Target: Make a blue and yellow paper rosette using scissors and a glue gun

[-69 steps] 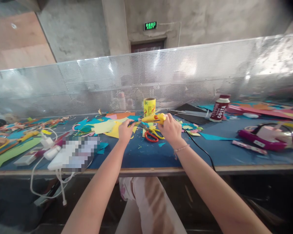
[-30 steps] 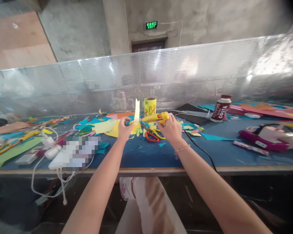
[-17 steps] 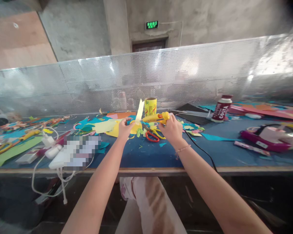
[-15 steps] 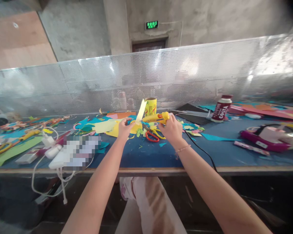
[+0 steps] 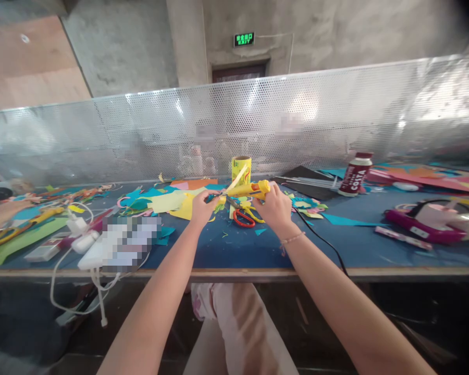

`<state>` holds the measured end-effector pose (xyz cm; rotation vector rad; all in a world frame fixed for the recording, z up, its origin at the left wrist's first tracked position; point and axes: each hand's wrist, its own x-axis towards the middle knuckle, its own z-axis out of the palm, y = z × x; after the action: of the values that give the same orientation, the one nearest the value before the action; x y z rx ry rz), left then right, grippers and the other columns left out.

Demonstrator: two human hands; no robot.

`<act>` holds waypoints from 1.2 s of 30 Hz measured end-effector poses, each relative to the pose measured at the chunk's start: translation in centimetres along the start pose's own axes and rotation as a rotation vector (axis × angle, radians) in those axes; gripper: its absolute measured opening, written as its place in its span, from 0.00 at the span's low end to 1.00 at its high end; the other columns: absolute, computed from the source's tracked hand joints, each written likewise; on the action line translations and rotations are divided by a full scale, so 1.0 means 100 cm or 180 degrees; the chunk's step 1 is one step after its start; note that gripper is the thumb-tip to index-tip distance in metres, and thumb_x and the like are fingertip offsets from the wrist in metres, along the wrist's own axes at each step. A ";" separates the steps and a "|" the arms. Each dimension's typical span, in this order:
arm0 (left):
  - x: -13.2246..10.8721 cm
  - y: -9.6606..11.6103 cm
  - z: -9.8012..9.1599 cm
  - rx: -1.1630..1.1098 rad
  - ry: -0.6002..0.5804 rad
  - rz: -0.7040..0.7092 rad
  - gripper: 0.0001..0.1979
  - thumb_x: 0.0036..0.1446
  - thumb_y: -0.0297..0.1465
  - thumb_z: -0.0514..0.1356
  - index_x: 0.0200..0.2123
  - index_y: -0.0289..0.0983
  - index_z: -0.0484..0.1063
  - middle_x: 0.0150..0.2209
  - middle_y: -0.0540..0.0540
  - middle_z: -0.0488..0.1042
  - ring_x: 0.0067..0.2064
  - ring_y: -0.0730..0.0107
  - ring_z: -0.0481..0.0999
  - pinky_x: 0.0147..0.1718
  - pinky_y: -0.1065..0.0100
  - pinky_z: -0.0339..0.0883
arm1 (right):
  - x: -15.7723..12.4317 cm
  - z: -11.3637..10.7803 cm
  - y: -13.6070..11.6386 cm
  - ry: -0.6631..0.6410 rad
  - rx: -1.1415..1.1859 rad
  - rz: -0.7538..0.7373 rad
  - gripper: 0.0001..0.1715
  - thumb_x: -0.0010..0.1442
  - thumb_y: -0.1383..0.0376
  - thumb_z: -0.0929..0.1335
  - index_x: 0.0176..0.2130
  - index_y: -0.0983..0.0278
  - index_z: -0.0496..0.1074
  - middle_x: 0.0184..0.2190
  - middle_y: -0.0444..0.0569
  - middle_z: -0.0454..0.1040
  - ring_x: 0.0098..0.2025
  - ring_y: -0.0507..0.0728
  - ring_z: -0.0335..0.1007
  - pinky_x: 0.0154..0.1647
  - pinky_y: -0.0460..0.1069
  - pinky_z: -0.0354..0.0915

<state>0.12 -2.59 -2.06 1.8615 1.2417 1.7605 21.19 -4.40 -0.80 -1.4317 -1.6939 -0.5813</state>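
My right hand point(image 5: 274, 205) is wrapped round a yellow hot glue gun point(image 5: 250, 189) with its nozzle pointing left. Its black cord point(image 5: 321, 242) trails over the table edge. My left hand point(image 5: 204, 208) pinches a pale yellow paper strip point(image 5: 237, 178), which slants up to the right. The strip's lower end lies close to the nozzle; whether they touch, I cannot tell. Something small and blue shows at my left fingertips. Below the glue gun lie scissors with red and yellow handles point(image 5: 244, 219). Yellow paper sheets point(image 5: 182, 207) lie beside and behind my left hand.
A yellow-wrapped roll point(image 5: 238, 165) stands behind the glue gun. On the right are a brown bottle point(image 5: 354, 174) and a magenta case point(image 5: 426, 226). Cables, white chargers point(image 5: 86, 242) and paper scraps lie left. Another person's hand point(image 5: 10, 209) reaches in there. A perforated metal screen point(image 5: 156, 135) stands behind.
The paper strip has tipped from nearly upright to a slant toward the right as my left hand turned. Another person's hand has come in at the far left. My right hand stays put.
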 end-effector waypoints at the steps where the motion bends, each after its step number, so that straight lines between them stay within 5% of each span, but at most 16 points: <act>1: -0.001 0.001 0.000 0.0113 -0.0030 0.0063 0.05 0.47 0.27 0.60 0.30 0.37 0.74 0.31 0.48 0.77 0.36 0.69 0.75 0.37 0.69 0.67 | 0.000 0.000 0.000 0.0008 0.0001 0.0001 0.18 0.51 0.61 0.62 0.42 0.67 0.66 0.38 0.55 0.69 0.32 0.58 0.66 0.27 0.50 0.57; 11: -0.003 0.003 -0.001 0.0952 -0.0163 0.0632 0.19 0.47 0.21 0.60 0.44 0.42 0.71 0.34 0.50 0.79 0.42 0.65 0.77 0.44 0.63 0.68 | 0.000 0.000 0.000 0.0081 -0.0060 -0.0019 0.17 0.52 0.60 0.62 0.40 0.66 0.66 0.38 0.54 0.69 0.32 0.58 0.67 0.27 0.49 0.57; 24: -0.001 -0.007 0.001 0.1246 -0.0045 0.1012 0.11 0.47 0.22 0.61 0.33 0.42 0.76 0.33 0.49 0.79 0.37 0.66 0.77 0.43 0.63 0.68 | 0.000 0.000 -0.001 0.0060 -0.0009 0.0006 0.19 0.51 0.59 0.62 0.42 0.66 0.65 0.38 0.54 0.69 0.32 0.58 0.67 0.28 0.50 0.58; 36: -0.002 0.001 0.001 0.1473 -0.0207 0.0944 0.11 0.49 0.23 0.60 0.35 0.41 0.76 0.34 0.48 0.79 0.37 0.66 0.76 0.42 0.64 0.67 | -0.003 0.003 -0.001 0.0136 0.0056 -0.0186 0.25 0.53 0.54 0.62 0.46 0.67 0.63 0.37 0.55 0.69 0.33 0.59 0.67 0.28 0.50 0.58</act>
<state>0.26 -2.83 -2.13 2.4499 1.5109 1.6272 20.99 -4.42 -1.19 -1.3521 -1.7078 -0.6233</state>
